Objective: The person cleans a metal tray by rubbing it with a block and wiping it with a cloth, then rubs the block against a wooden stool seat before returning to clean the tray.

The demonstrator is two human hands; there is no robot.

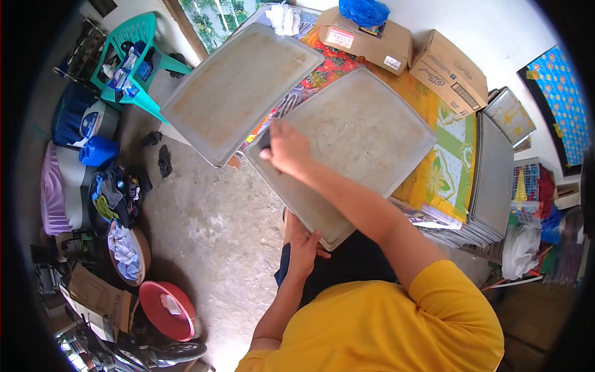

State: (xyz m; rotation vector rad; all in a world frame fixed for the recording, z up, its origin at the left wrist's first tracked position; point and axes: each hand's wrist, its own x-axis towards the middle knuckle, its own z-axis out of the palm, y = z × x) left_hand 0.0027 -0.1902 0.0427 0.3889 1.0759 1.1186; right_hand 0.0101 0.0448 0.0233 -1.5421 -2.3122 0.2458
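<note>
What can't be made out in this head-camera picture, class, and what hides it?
All in the head view:
Most of the dark item at the right hand: covered by that hand.
Underside of the nearer tray: faces away.
Inside of the left box: blocked by walls and blue bag.
Fine print on the carton: too small.

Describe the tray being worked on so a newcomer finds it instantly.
Start at the yellow shirt. Just beyond it, take the nearer grey tray. Unlike the farther tray, it has the right hand on its face and the left hand gripping its near corner.
</note>
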